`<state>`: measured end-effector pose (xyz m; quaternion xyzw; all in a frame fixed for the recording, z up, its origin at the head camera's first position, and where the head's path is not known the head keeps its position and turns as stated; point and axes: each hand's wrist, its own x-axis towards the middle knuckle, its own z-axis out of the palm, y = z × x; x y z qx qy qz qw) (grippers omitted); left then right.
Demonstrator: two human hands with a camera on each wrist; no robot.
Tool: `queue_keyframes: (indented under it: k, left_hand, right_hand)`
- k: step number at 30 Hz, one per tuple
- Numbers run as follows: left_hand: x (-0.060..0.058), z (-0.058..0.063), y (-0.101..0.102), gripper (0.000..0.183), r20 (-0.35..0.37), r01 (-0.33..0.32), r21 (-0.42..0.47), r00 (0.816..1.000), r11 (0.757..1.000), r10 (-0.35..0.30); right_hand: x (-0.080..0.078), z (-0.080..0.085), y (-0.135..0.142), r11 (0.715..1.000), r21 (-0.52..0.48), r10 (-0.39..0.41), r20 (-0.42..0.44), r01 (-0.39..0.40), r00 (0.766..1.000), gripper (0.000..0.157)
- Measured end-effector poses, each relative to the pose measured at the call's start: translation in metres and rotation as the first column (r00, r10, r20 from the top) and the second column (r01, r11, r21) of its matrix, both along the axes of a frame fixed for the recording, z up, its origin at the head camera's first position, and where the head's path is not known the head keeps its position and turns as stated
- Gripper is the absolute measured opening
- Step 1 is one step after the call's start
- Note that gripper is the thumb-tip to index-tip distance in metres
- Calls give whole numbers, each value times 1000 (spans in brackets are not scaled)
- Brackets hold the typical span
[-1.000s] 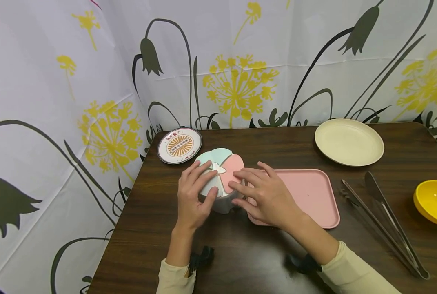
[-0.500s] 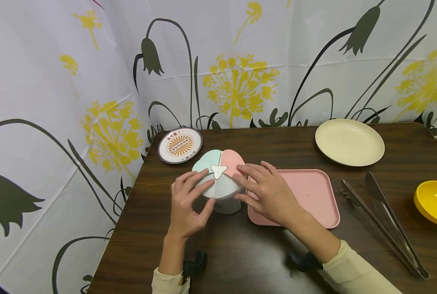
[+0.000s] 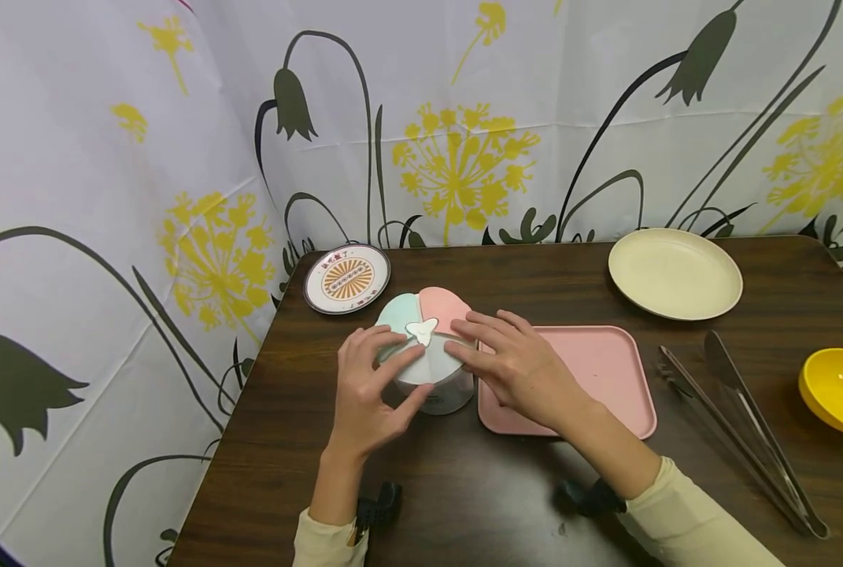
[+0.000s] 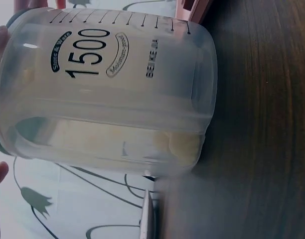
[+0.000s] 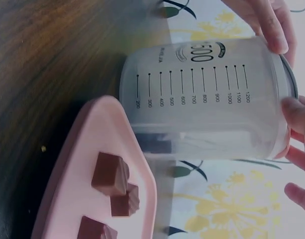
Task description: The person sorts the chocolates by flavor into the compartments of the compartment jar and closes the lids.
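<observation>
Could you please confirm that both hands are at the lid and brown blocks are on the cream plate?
No: the right wrist view shows the brown blocks on the pink tray, not the cream plate; the left hand and right hand are at the lid.

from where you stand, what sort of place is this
Likely a dining or kitchen corner, perhaps staged: a wooden table bearing a cream plate and yellow bowl, with a flowered cloth hung behind.

It looks like a home: plates (image 3: pixel 674 274), a yellow bowl (image 3: pixel 833 394) and tongs (image 3: pixel 764 433) on a counter (image 3: pixel 286 386) by a flowery cloth (image 3: pixel 570 102).
</observation>
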<state>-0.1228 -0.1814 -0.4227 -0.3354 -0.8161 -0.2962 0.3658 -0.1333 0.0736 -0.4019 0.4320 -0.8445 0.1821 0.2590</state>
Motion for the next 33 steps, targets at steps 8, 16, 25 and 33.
queue_keyframes:
  k: [8, 16, 25, 33]
  left_hand:
    - [-11, 2, 4, 52, 56, 56, -115, 997, 992, -50]
    - [-14, 5, 3, 56, 58, 72, -183, 996, 980, -62]
    - [-15, 2, 11, 51, -43, -2, -199, 999, 980, -7]
    - [-15, 0, 14, 52, -32, -17, -180, 999, 984, 11]
  right_hand:
    - [-10, 0, 8, 997, -13, 79, 82, -78, 993, 60]
    - [-15, 1, 11, 994, -16, 107, 112, -106, 988, 58]
    - [-18, 3, 14, 996, 64, 60, 51, -63, 997, 82]
    - [-19, 1, 15, 997, 5, 73, 83, -74, 994, 79]
